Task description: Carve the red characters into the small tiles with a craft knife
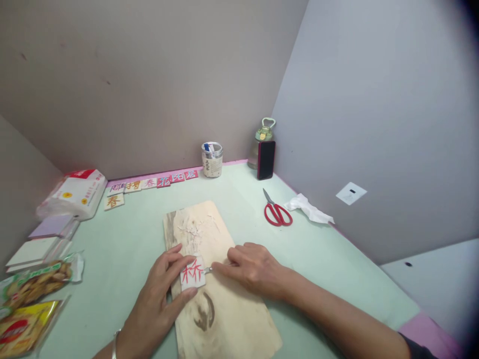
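A white square tile [193,275] with a red Chinese character lies on a pale wooden board [232,319]. My left hand [164,281] pins it there, fingers on its top edge and thumb at its bottom edge. My right hand [254,269] is closed around a small carving tool [208,270]. Only the tool's metal tip shows, touching or very near the tile's right edge; its handle is hidden in my fist. Pale shavings [192,232] are scattered on the board above the tile.
Red-handled scissors [277,213] and a crumpled tissue [309,208] lie at the right. At the back stand a jar [212,160], a phone [266,160] and a bottle [253,149]. Several character tiles [148,183], a tissue pack [80,194] and snack bags [41,284] are at the left.
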Tool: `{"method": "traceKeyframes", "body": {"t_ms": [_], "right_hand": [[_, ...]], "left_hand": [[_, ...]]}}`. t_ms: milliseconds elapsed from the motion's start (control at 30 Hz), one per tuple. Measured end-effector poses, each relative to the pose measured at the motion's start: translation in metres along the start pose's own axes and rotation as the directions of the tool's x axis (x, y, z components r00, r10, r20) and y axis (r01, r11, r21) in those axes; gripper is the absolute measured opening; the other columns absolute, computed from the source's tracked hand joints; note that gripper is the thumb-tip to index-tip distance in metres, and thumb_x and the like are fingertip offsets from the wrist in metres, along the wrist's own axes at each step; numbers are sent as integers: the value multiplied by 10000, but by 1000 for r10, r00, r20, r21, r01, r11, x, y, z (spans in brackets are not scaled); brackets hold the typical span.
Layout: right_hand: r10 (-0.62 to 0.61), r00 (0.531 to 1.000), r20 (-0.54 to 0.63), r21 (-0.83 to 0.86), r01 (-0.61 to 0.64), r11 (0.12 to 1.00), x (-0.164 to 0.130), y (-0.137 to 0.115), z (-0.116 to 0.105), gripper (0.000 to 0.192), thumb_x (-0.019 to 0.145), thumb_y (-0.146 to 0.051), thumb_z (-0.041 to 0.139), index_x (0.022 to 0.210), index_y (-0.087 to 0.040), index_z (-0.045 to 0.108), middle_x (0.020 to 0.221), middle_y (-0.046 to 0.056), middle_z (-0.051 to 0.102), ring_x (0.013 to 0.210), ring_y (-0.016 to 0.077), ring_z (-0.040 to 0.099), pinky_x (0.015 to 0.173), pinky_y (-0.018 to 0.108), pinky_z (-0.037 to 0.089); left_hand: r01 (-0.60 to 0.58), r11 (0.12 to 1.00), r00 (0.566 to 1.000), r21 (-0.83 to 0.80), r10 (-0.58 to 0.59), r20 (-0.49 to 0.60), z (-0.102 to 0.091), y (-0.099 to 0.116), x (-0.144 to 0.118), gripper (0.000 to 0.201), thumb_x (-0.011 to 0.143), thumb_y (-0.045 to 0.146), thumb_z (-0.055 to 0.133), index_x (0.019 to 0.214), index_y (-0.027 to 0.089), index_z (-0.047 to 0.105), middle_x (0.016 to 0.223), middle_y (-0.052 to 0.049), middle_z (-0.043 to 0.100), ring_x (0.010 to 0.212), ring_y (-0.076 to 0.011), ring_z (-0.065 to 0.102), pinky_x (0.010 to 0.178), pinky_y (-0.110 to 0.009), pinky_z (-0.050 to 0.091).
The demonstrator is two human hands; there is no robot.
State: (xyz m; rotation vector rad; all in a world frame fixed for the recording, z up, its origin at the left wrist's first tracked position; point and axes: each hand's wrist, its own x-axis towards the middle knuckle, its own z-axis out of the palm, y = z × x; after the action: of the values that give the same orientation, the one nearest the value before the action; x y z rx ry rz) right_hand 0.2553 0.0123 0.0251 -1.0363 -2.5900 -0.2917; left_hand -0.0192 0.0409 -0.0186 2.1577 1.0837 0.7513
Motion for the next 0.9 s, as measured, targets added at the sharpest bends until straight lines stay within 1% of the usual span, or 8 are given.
{"method": "traceKeyframes", "body": {"t_ms": [67, 133, 200, 333, 500, 667, 800, 900], "right_hand": [[-30, 999, -14, -21, 29, 999, 0, 1, 0, 257, 1035, -114, 459, 1227, -194, 611, 779, 4, 587, 647, 139, 495, 573, 287, 304], [-11, 1000, 1, 6, 11, 1000, 0, 1, -1, 261, 1035, -119, 460, 1225, -201, 618, 779, 4, 588, 648, 140, 497, 582, 287, 307], [42, 997, 70, 88, -48, 995, 1, 1, -4, 263, 1031, -149, 473, 1226, -230, 631, 802, 2, 597, 653, 140, 504, 584, 283, 309], [122, 964, 235, 268, -185, 945, 1, 4, -12, 273, 1044, -232, 461, 1249, -266, 637, 866, 4, 624, 649, 132, 525, 583, 272, 317], [180, 950, 254, 377, -268, 886, -1, 8, -18, 295, 1070, -233, 410, 1247, -225, 646, 894, 21, 652, 717, 129, 588, 620, 251, 361], [181, 943, 279, 320, -269, 908, 1, 3, -18, 295, 1074, -267, 415, 1243, -242, 656, 869, 15, 647, 682, 127, 578, 608, 257, 359], [120, 944, 307, 312, -219, 925, 2, -2, -23, 290, 1067, -259, 423, 1245, -246, 651, 891, 22, 658, 692, 130, 583, 612, 261, 351], [103, 945, 310, 331, -208, 921, 2, -2, -28, 261, 1054, -274, 456, 1219, -244, 656, 908, 22, 653, 710, 131, 587, 641, 264, 364]], "left_hand": [[3, 1000, 1000, -6, -3, 18, -1, -1, 1, 379, 965, 357, 554, 1344, 347, 555, 1379, -75, 482, 1470, -323, 325, 1183, -554, 346], [3, 1000, 1000, -8, -3, 28, -2, -2, 1, 382, 971, 356, 548, 1353, 350, 547, 1390, -74, 475, 1473, -324, 319, 1183, -556, 344], [-5, 1000, 1000, -4, 6, 30, -2, -2, 1, 387, 970, 350, 549, 1358, 356, 544, 1388, -72, 479, 1473, -324, 319, 1180, -551, 352], [-30, 1000, 999, 9, 30, 17, -2, -1, 0, 379, 960, 351, 558, 1339, 372, 563, 1367, -59, 510, 1464, -318, 341, 1162, -520, 393], [-37, 999, 999, 12, 37, 8, -1, -3, 0, 385, 961, 357, 556, 1345, 389, 554, 1370, -47, 507, 1464, -306, 344, 1161, -514, 395], [-43, 999, 999, 6, 43, 0, 1, -5, 0, 399, 958, 341, 566, 1356, 354, 556, 1373, -69, 494, 1460, -330, 339, 1161, -524, 392], [-34, 999, 999, -12, 34, -7, 0, -3, 0, 389, 965, 351, 558, 1354, 362, 548, 1369, -65, 498, 1468, -314, 328, 1166, -513, 387], [-25, 999, 1000, -23, 25, -7, 0, 0, 0, 374, 965, 367, 556, 1339, 369, 560, 1366, -57, 506, 1469, -301, 329, 1170, -494, 385]]}}
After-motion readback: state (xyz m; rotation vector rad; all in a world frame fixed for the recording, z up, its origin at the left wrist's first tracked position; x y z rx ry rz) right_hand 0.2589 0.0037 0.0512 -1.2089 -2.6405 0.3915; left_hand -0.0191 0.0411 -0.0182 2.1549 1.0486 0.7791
